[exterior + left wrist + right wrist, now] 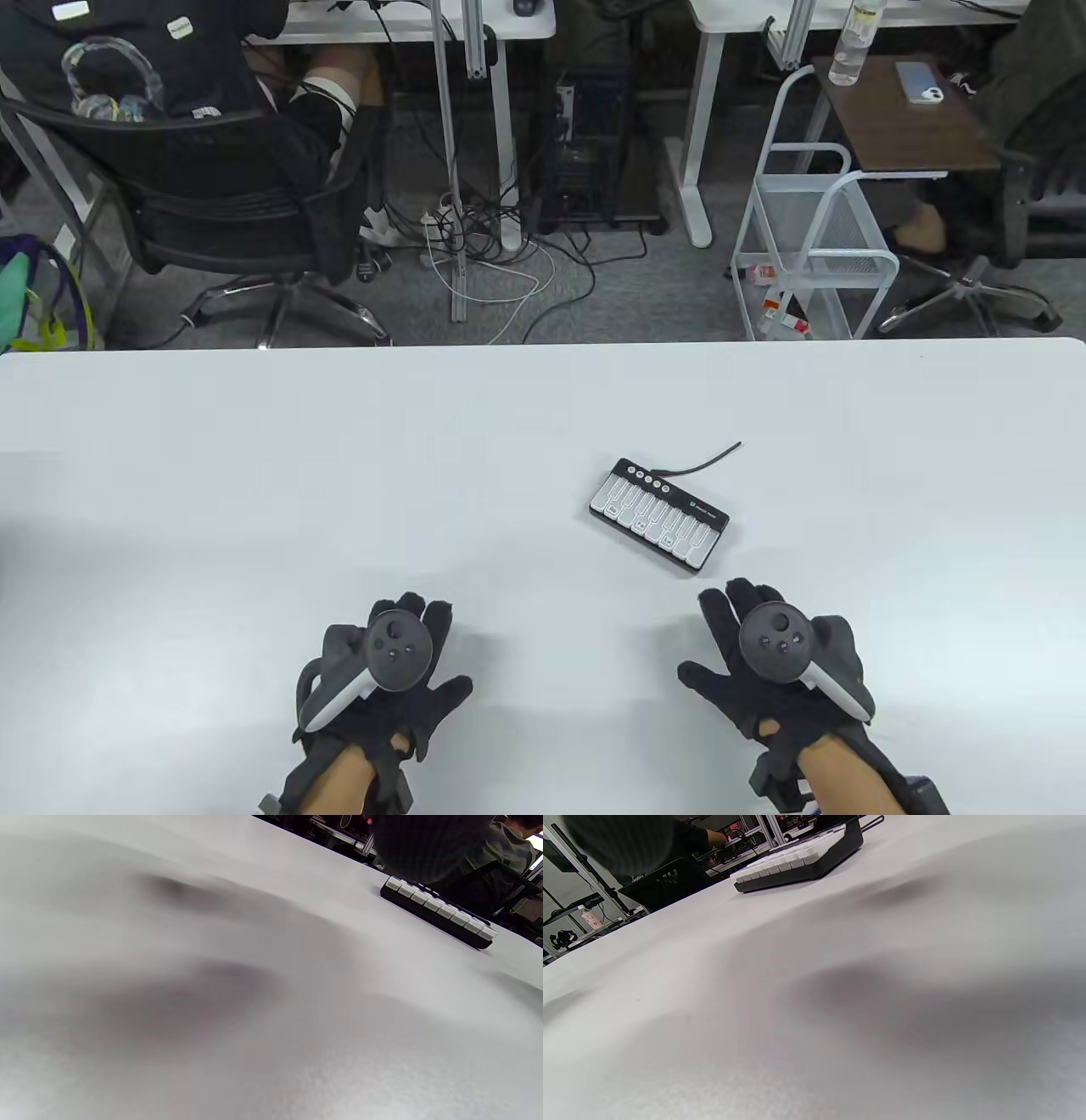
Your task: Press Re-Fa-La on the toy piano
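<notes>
fingers [424, 613] spread flat, both hands empty; boxy black toy piano [659, 514], glossy white keys

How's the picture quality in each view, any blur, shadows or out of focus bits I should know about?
Table view: sharp and evenly lit, with the piano crisp and faint shadows beside the left hand and right hand. Left wrist view: near table soft, dark smeared shadows across it, piano fairly sharp. Right wrist view: same soft foreground and shadow patches; piano keys bright, slightly washed out.
</notes>
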Demonstrator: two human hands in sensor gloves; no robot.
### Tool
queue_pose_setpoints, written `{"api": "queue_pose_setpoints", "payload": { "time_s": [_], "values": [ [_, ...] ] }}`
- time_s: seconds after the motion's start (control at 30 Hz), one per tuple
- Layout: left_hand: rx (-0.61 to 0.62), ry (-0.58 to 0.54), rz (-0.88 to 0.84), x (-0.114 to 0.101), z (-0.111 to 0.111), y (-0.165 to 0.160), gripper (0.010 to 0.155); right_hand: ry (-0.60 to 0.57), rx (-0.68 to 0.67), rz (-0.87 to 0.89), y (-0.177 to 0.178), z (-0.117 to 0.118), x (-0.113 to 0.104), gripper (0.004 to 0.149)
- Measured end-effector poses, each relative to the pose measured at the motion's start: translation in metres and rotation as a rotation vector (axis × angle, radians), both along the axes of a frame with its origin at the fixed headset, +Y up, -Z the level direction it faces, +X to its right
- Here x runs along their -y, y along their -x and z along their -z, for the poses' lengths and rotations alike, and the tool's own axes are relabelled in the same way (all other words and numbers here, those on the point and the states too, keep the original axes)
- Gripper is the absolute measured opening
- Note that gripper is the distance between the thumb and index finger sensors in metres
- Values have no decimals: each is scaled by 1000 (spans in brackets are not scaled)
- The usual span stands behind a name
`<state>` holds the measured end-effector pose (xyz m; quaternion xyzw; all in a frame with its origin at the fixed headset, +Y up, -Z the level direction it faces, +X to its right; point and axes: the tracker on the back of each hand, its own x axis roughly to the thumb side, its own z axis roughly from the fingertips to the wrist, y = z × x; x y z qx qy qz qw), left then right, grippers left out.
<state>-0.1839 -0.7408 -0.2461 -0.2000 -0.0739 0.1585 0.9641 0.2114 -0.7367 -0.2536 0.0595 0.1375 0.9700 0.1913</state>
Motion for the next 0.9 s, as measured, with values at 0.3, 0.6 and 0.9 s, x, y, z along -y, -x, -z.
{"api": "queue_pose_setpoints", "payload": {
  "time_s": [0.3,0.6,0.9],
  "values": [
    [-1,-9,-6,-1,0,1,87,-2,0,-3,1,0,1,84],
    [3,-6,-14,-1,1,0,87,-12,1,-19,2,-1,2,84],
    [18,7,-24,-1,2,-4,87,-48,-8,-22,11,0,-5,85]
  ]
}}
